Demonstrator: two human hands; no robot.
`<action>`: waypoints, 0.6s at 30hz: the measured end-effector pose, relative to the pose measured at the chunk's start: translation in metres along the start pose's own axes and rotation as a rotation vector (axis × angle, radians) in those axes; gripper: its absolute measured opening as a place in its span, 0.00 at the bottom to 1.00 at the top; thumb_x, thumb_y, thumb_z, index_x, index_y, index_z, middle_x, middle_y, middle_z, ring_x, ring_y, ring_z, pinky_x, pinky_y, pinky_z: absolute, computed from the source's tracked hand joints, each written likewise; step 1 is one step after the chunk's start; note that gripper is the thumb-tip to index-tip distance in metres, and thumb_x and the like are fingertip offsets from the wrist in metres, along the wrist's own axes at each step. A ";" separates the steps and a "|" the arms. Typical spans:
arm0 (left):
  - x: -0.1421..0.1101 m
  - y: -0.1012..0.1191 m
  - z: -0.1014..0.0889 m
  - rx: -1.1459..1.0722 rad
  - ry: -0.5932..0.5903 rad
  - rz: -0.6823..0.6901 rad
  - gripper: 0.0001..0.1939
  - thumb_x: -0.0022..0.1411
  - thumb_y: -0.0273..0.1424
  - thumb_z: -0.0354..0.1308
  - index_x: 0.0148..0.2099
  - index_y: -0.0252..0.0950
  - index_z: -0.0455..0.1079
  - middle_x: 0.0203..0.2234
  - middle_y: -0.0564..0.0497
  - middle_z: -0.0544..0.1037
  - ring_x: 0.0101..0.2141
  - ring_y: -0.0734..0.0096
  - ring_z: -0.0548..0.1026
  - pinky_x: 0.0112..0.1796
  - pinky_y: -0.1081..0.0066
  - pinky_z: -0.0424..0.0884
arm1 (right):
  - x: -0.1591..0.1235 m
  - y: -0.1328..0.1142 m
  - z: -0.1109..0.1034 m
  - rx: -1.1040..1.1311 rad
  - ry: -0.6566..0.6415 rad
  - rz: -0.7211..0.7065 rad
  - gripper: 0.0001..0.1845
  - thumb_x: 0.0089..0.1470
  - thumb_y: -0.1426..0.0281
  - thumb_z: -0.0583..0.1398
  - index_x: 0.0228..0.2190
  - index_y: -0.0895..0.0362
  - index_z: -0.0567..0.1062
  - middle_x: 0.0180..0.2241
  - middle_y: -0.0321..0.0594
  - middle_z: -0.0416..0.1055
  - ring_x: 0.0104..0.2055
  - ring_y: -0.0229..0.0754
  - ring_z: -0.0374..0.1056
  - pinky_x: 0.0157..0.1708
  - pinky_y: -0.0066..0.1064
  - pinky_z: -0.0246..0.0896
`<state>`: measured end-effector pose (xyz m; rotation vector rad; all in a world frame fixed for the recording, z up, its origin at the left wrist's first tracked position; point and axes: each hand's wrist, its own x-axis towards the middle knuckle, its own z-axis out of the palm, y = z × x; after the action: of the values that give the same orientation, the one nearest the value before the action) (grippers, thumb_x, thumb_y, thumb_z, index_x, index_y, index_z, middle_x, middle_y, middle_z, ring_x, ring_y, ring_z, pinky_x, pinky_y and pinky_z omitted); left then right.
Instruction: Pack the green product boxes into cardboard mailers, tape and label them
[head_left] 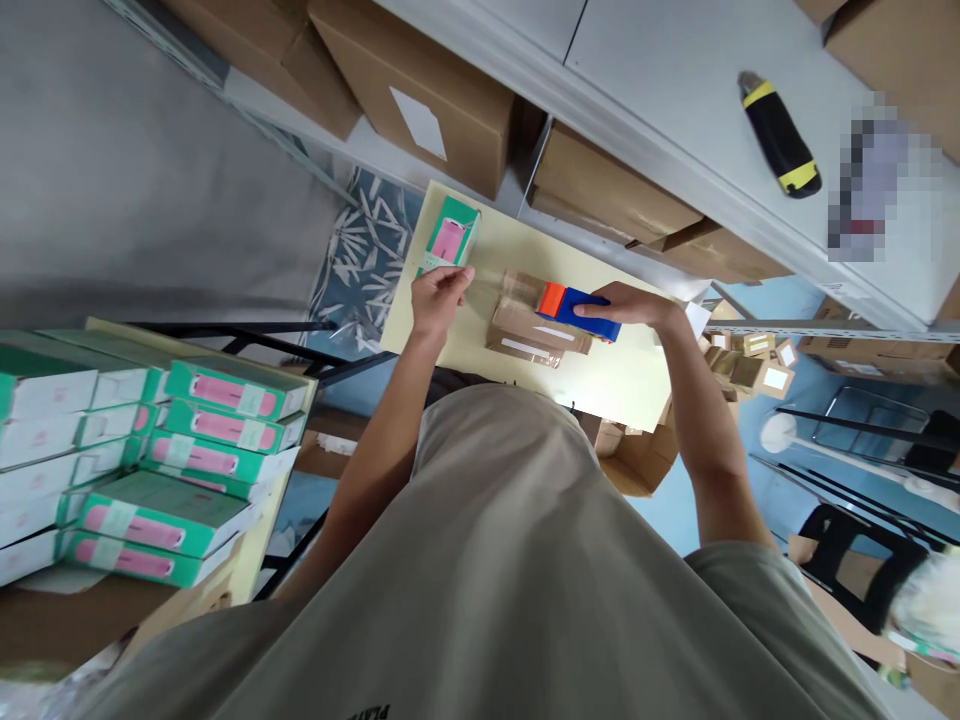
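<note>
My right hand (634, 303) is wrapped round a blue and orange tape dispenser (592, 310). The dispenser is over a brown cardboard box (517, 320) on a pale yellow table (637, 375); whether it touches the box I cannot tell. Shiny clear tape shows on the cardboard. To the left, my left hand (436, 303) has its fingers closed in a pinch, and anything between them is too small to make out. Just beyond that hand, a green and white product box with a pink picture (450, 235) lies at the table's left end.
Stacks of similar green boxes (217, 395) stand on a surface at left. A shelf (645, 90) with a black and yellow cutter (780, 135) overhangs the far side, large cartons (420, 90) below it. Paper strips (364, 240) litter the floor; an open carton (637, 460) stands below the table.
</note>
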<state>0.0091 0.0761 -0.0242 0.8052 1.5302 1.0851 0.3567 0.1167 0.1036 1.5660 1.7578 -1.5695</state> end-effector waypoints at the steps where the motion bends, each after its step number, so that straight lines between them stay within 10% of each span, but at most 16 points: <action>1: 0.000 -0.004 -0.001 0.003 0.002 -0.008 0.13 0.62 0.39 0.77 0.35 0.37 0.80 0.22 0.56 0.74 0.23 0.76 0.68 0.26 0.73 0.66 | 0.004 0.003 0.004 -0.018 0.000 0.001 0.45 0.53 0.24 0.67 0.29 0.56 0.78 0.28 0.44 0.80 0.30 0.45 0.73 0.31 0.36 0.66; 18: -0.002 -0.068 0.014 -0.024 -0.026 -0.221 0.17 0.63 0.43 0.75 0.36 0.40 0.73 0.25 0.56 0.75 0.25 0.74 0.71 0.29 0.72 0.68 | 0.011 0.001 0.035 -0.085 0.046 0.103 0.30 0.65 0.41 0.69 0.44 0.56 0.85 0.35 0.43 0.84 0.34 0.46 0.76 0.36 0.35 0.64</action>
<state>0.0262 0.0526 -0.0877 0.6143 1.5415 0.9248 0.3397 0.0920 0.0819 1.6360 1.7146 -1.4035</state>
